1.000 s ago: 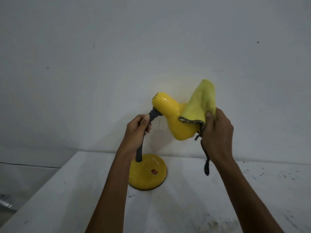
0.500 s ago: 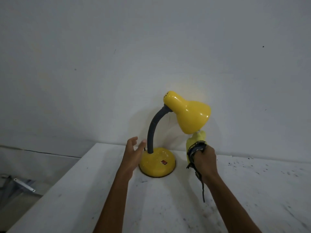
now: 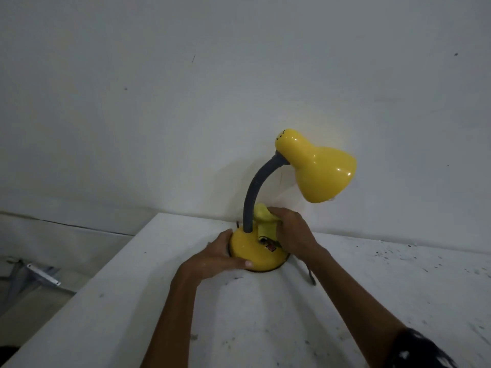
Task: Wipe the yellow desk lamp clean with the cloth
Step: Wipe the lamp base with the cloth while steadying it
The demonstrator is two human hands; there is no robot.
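Observation:
The yellow desk lamp (image 3: 317, 172) stands upright on the white table (image 3: 265, 314), its shade tilted down to the right on a grey bendy neck (image 3: 253, 192). Its round yellow base (image 3: 245, 248) has a small red switch. My left hand (image 3: 220, 257) grips the front left edge of the base. My right hand (image 3: 291, 232) presses a bunched yellow cloth (image 3: 263, 217) onto the top right of the base, just beside the neck. A dark strip of the cloth hangs below my right wrist.
A plain grey wall rises right behind the lamp. The table's left edge (image 3: 87, 285) drops to a lower floor area with a metal bracket (image 3: 42, 274). Dark specks mark the tabletop at the right.
My right hand dropped from the shade to the base with the cloth. My left hand let go of the neck and took hold of the base.

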